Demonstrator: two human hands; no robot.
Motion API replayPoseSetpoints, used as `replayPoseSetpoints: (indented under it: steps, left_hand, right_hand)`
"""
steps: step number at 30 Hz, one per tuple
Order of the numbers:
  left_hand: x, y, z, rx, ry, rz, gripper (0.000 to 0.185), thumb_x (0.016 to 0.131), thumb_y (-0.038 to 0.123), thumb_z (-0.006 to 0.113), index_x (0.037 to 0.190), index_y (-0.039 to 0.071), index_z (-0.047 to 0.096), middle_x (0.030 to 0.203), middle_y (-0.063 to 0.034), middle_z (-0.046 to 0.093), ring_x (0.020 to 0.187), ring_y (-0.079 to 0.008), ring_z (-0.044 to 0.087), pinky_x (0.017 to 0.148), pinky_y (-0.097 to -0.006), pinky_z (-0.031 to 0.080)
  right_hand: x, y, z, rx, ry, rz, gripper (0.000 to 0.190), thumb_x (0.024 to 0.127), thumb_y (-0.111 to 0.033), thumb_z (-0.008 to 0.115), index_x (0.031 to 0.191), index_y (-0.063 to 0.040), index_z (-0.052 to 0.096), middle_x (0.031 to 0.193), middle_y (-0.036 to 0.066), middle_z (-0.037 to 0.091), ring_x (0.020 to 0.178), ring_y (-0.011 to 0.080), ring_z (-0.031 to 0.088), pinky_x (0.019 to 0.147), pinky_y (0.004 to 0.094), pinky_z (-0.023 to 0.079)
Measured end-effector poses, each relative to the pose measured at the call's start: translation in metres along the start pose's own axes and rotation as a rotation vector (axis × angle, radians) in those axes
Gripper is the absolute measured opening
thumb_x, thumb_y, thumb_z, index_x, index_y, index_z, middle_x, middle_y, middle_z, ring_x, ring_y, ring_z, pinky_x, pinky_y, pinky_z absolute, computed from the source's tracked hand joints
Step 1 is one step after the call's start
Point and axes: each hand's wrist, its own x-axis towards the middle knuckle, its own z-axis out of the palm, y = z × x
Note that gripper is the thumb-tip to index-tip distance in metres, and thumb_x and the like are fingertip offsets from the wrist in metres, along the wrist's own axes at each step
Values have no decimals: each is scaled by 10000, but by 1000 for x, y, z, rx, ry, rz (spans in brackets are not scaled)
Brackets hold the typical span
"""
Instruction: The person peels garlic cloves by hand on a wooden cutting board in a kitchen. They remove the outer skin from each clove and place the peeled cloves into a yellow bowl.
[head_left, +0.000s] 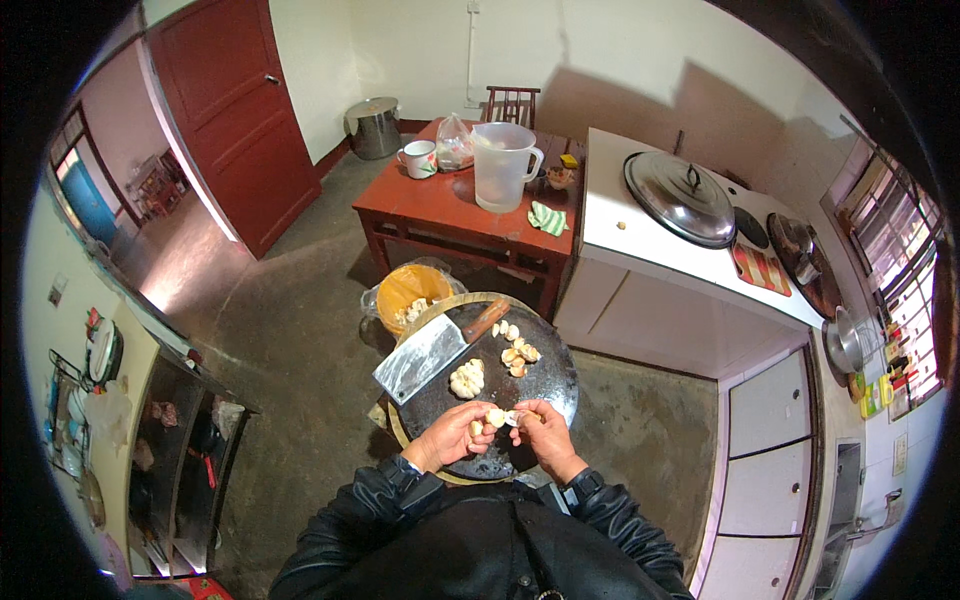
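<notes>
Above the near part of a round, dark chopping block (551, 382), my left hand (452, 436) holds garlic cloves (496, 418) between its fingers. My right hand (546, 436) pinches a pale bit of garlic or skin against them, so the fingertips of both hands almost meet. A whole garlic bulb (467, 379) sits on the block just beyond my hands. Farther back lie unpeeled cloves (517, 355) and a few small pale cloves (505, 329). A cleaver (423, 360) rests at the block's left side, its wooden handle pointing away to the right.
A yellow bin (409, 289) with garlic scraps stands beyond the block's left edge. Behind it is a red table (420, 196) with a plastic jug (500, 169), an enamel mug (418, 160) and a striped cloth (548, 218). A white counter (600, 217) with a large lid (679, 199) stands at right.
</notes>
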Motion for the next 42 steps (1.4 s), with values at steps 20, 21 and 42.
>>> replayPoseSetpoints:
  steps: [20,21,42]
  left_hand:
    - [11,6,5,513,252,123,132,947,190,565,966,60,553,777,-4,558,635,-70,505,509,-191,397]
    - [11,7,4,482,223,119,133,949,191,560,976,60,559,794,-9,567,654,-74,515,527,-198,411]
    - [21,-7,0,356,168,138,149,947,155,534,980,20,588,826,-16,578,693,-82,539,558,-211,441]
  right_hand:
    - [8,-12,8,-171,-70,79,140,908,-140,597,898,-1,587,771,43,634,590,97,592,529,236,502]
    - [8,-11,8,-172,-72,72,139,912,-139,590,896,-1,583,771,44,634,591,98,593,530,236,503]
    - [13,3,6,-385,-42,-142,111,896,-100,577,868,-4,530,699,43,597,590,111,593,512,253,495]
